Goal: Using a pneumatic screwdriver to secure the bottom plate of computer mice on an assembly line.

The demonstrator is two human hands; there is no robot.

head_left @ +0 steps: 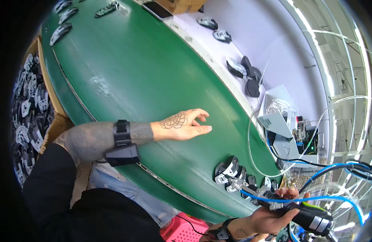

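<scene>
Stretched out over the green surface, my left hand (185,125) is open, its fingers loosely bent and nothing in them. At the lower right my right hand (270,220) is wrapped round a black power screwdriver (311,215) with a blue hose. The metal front end of the screwdriver points left, at a group of black and grey curved plastic shells (227,169) on the green surface. From this view I cannot tell whether its tip touches one of them.
A cardboard box (47,76) full of similar parts stands at the left. More shells (61,34) lie at the far left of the green table (145,68), others (236,66) along the white ledge. Beyond the right end are a grey metal machine (278,121) and cables. A pink basket (184,230) sits below.
</scene>
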